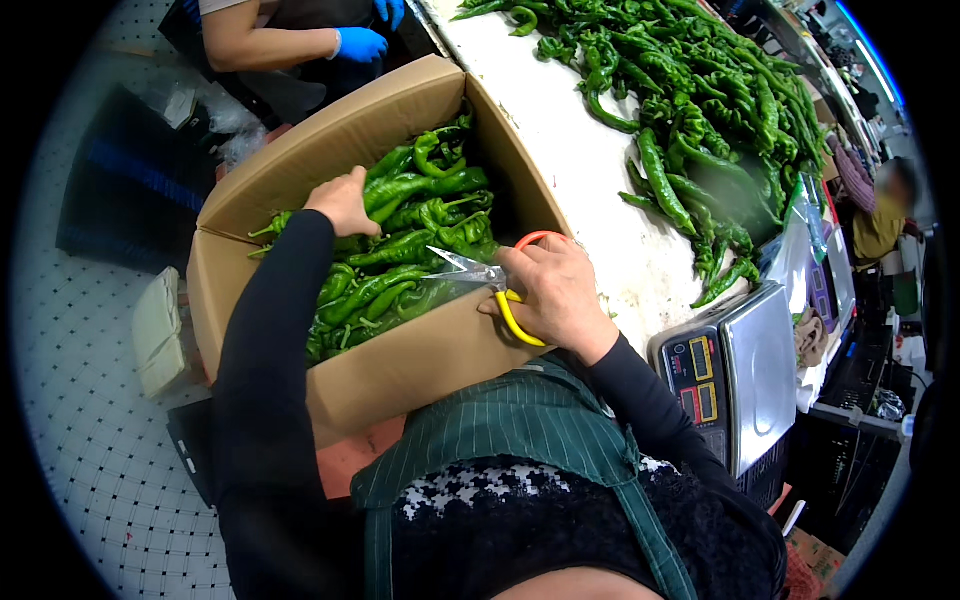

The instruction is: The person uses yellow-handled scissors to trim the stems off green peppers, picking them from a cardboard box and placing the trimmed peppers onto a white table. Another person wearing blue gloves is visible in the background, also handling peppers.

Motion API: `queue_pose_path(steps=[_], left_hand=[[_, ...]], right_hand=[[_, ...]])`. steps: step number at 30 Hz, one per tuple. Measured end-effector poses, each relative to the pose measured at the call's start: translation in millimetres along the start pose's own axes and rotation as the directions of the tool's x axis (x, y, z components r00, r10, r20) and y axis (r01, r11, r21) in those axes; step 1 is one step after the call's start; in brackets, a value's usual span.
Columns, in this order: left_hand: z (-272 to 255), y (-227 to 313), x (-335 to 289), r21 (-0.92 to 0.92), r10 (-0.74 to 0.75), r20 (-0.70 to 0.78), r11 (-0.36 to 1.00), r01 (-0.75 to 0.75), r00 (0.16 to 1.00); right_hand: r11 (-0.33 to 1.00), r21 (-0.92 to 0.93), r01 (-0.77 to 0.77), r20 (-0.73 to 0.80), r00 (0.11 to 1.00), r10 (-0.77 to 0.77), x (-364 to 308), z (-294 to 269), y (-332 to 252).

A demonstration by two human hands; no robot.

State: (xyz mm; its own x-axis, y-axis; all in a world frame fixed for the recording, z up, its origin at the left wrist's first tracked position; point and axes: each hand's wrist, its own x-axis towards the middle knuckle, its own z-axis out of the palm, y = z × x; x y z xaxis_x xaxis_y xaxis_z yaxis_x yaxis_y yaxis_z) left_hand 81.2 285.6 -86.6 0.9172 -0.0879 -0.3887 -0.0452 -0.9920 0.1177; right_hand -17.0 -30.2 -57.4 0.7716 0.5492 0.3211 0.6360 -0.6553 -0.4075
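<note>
Long green peppers [400, 245] fill much of an open cardboard box [400, 385] in front of me. My left hand [343, 203] reaches over the box's left part, with thumb and forefinger curled about a green pepper [385, 196]; its other fingers are hidden. Scissors [468, 270] with red and yellow handles are in my right hand [555, 290], above the box's near right edge. Their blades are parted and point left over the peppers. I cannot make out any pepper between the blades.
A big heap of green peppers [715, 110] lies on the white table [590, 200] to the right. A weighing scale [755, 370] with a metal plate stands at its near end. Across the box, a person wears blue gloves [360, 44]. Black crates [130, 190] sit on the tiled floor.
</note>
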Motion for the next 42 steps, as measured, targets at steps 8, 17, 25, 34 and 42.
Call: queue_pose_path(steps=[8,17,25,34,42], left_hand=[[-48,-73,-84,-0.849,-0.169,-0.489,0.317,-0.423,0.856],[-19,-69,-107,-0.415,-0.733,-0.267,-0.498,-0.761,0.625],[-5,4,-94,-0.431,-0.749,-0.301,-0.446,-0.784,0.591],[-7,24,-90,-0.407,-0.536,-0.590,-0.448,-0.796,0.604],[-5,27,-84,-0.438,-0.625,-0.558,-0.338,-0.833,0.546]], right_hand=[[0.998,-0.054,0.014,-0.023,1.000,-0.015,2,0,-1],[0.752,0.614,-0.237,0.170,0.971,0.167,44,-6,-14],[0.588,0.765,-0.263,0.277,0.958,0.068,67,-11,-22],[0.594,0.728,-0.343,0.319,0.936,0.149,70,-3,-15],[0.680,0.662,-0.315,0.166,0.946,0.277,72,3,-21]])
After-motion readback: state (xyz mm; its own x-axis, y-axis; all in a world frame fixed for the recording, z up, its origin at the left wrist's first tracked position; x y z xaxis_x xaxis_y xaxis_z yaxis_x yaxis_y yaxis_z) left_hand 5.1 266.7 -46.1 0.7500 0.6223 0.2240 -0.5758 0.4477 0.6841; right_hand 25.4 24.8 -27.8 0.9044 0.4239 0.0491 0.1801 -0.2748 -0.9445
